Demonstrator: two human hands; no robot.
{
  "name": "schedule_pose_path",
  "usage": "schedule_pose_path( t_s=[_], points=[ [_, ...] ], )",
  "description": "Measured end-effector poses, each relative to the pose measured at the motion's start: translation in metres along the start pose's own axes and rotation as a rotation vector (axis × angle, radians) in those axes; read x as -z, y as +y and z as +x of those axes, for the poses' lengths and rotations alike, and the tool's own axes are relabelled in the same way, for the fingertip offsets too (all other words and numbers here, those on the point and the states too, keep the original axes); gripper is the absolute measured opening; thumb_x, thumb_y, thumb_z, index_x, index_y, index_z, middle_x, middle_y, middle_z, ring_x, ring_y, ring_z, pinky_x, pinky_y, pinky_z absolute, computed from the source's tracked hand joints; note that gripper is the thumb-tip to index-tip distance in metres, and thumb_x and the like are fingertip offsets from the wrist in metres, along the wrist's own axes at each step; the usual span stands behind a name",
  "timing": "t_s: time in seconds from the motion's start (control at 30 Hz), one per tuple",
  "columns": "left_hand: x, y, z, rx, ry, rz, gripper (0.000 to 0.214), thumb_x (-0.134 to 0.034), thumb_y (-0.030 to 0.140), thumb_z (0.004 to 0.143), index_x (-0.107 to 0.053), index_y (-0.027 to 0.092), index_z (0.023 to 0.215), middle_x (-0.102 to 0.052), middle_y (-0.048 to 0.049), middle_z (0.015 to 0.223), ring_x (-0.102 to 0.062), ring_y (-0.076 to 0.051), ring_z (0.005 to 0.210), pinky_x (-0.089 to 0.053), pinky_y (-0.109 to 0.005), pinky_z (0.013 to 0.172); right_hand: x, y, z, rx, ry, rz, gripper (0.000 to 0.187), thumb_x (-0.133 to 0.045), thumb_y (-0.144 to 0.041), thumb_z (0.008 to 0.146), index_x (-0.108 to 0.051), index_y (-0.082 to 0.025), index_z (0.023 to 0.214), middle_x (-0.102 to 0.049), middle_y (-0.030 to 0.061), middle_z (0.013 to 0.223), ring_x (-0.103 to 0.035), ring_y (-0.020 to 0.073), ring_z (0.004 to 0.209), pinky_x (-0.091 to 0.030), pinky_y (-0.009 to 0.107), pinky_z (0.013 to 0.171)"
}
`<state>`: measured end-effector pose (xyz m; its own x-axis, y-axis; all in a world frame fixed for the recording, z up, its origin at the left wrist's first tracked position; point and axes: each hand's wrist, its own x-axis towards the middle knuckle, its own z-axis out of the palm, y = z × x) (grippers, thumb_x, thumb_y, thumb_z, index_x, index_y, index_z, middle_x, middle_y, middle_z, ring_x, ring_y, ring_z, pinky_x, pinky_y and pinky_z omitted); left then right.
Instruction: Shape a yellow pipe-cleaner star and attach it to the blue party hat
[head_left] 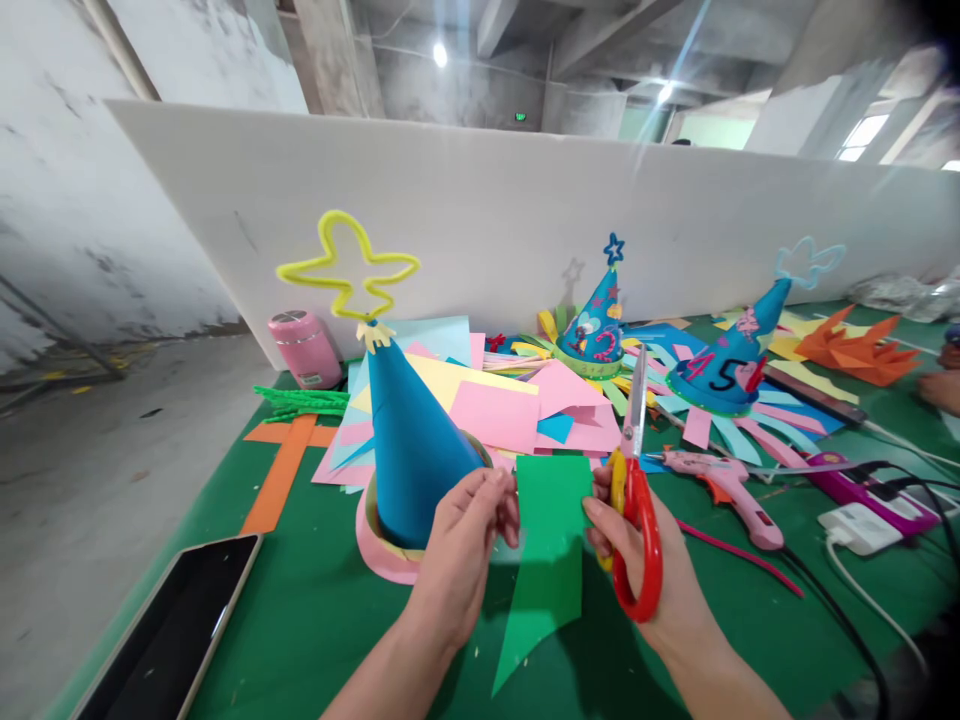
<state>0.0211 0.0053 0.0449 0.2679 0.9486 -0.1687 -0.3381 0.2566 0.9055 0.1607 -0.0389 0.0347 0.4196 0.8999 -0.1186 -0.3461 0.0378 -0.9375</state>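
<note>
A sheet of green paper is held upright between my two hands above the green table. My left hand pinches its left edge with closed fingers. My right hand grips red-and-yellow-handled scissors, blades pointing up and away, while its fingers also touch the paper's right edge. Just left of my left hand stands a blue paper cone hat with a pink brim, topped by a yellow pipe-cleaner star.
Pink, yellow and blue paper sheets lie behind. Two decorated cone hats, a pink glue gun, a power strip with cables, a dark tablet, orange strips, a pink cup and a white board wall surround the spot.
</note>
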Motion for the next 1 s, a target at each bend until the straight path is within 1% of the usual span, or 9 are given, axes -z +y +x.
schedule_pose_path(
  t_s=[0.07, 0.17, 0.3, 0.43, 0.57, 0.73, 0.87, 0.93, 1.0],
  points=[
    [-0.001, -0.002, 0.000, -0.011, -0.002, -0.039, 0.026, -0.049, 0.038, 0.080, -0.060, 0.015, 0.074, -0.053, 0.0004, 0.059, -0.046, -0.009, 0.052, -0.036, -0.021, 0.050, -0.003, 0.000, 0.001, -0.011, 0.022, 0.026, 0.030, -0.071, -0.029, 0.065, -0.053, -0.020, 0.087, -0.050, -0.0052, 0.070, -0.043, 0.0039, 0.047, -0.034, 0.016, 0.043],
    [-0.003, -0.006, -0.001, -0.009, -0.034, 0.044, 0.017, -0.060, 0.031, 0.073, -0.060, 0.015, 0.078, -0.057, -0.0007, 0.065, -0.047, -0.009, 0.056, -0.036, -0.021, 0.053, -0.010, 0.000, -0.002, -0.041, 0.057, 0.052, 0.033, -0.073, -0.029, 0.061, -0.051, -0.019, 0.082, -0.049, -0.0067, 0.064, -0.048, 0.0051, 0.047, -0.035, 0.015, 0.043],
    [-0.004, -0.009, -0.002, -0.028, -0.009, 0.109, 0.014, -0.063, 0.026, 0.069, -0.057, 0.015, 0.063, -0.053, 0.0024, 0.056, -0.044, -0.008, 0.053, -0.035, -0.020, 0.053, -0.016, 0.001, -0.009, -0.067, -0.027, -0.002, 0.029, -0.071, -0.033, 0.063, -0.050, -0.017, 0.073, -0.049, -0.0060, 0.055, -0.048, 0.0064, 0.045, -0.033, 0.015, 0.040],
    [-0.002, -0.004, -0.002, -0.004, 0.020, 0.106, 0.018, -0.059, 0.022, 0.070, -0.051, 0.016, 0.055, -0.048, 0.0043, 0.048, -0.042, -0.008, 0.049, -0.033, -0.019, 0.050, -0.008, -0.001, -0.006, -0.061, -0.056, 0.050, 0.028, -0.069, -0.034, 0.066, -0.052, -0.019, 0.083, -0.051, -0.0052, 0.060, -0.044, 0.0057, 0.047, -0.033, 0.015, 0.041],
    [-0.003, 0.005, -0.004, 0.045, -0.064, 0.111, 0.015, -0.056, 0.015, 0.065, -0.050, 0.016, 0.052, -0.038, 0.0068, 0.046, -0.031, -0.006, 0.045, -0.026, -0.018, 0.044, 0.001, -0.010, 0.002, -0.043, -0.077, 0.044, 0.026, -0.067, -0.031, 0.069, -0.052, -0.020, 0.086, -0.054, -0.0032, 0.070, -0.041, 0.0049, 0.048, -0.033, 0.016, 0.043],
    [-0.006, 0.009, -0.006, 0.123, -0.209, 0.094, 0.012, -0.054, 0.016, 0.062, -0.049, 0.016, 0.051, -0.039, 0.0056, 0.048, -0.032, -0.007, 0.045, -0.027, -0.019, 0.044, -0.004, -0.016, 0.002, -0.035, -0.151, -0.049, 0.026, -0.069, -0.028, 0.067, -0.053, -0.019, 0.085, -0.054, -0.0034, 0.069, -0.041, 0.0050, 0.048, -0.034, 0.016, 0.044],
    [-0.005, 0.006, -0.004, 0.057, -0.064, 0.075, 0.017, -0.061, 0.023, 0.065, -0.050, 0.016, 0.054, -0.038, 0.0059, 0.051, -0.033, -0.007, 0.049, -0.030, -0.018, 0.046, -0.008, -0.011, 0.001, -0.035, -0.089, -0.044, 0.029, -0.071, -0.029, 0.063, -0.052, -0.018, 0.083, -0.054, -0.0034, 0.069, -0.046, 0.0060, 0.048, -0.035, 0.016, 0.041],
    [-0.004, 0.003, -0.003, 0.044, 0.009, 0.001, 0.020, -0.060, 0.031, 0.070, -0.053, 0.016, 0.059, -0.041, 0.0046, 0.055, -0.037, -0.008, 0.052, -0.033, -0.018, 0.048, -0.007, -0.008, 0.002, -0.035, -0.059, -0.008, 0.030, -0.071, -0.029, 0.064, -0.052, -0.018, 0.085, -0.054, -0.0039, 0.068, -0.050, 0.0072, 0.048, -0.035, 0.016, 0.040],
    [-0.003, 0.000, -0.002, 0.035, 0.020, -0.059, 0.024, -0.055, 0.037, 0.074, -0.055, 0.016, 0.064, -0.045, 0.0029, 0.057, -0.041, -0.010, 0.054, -0.036, -0.020, 0.051, -0.006, -0.006, 0.003, -0.021, -0.041, 0.032, 0.029, -0.070, -0.028, 0.065, -0.052, -0.019, 0.086, -0.053, -0.0045, 0.068, -0.053, 0.0075, 0.049, -0.037, 0.016, 0.041]
  ],
)
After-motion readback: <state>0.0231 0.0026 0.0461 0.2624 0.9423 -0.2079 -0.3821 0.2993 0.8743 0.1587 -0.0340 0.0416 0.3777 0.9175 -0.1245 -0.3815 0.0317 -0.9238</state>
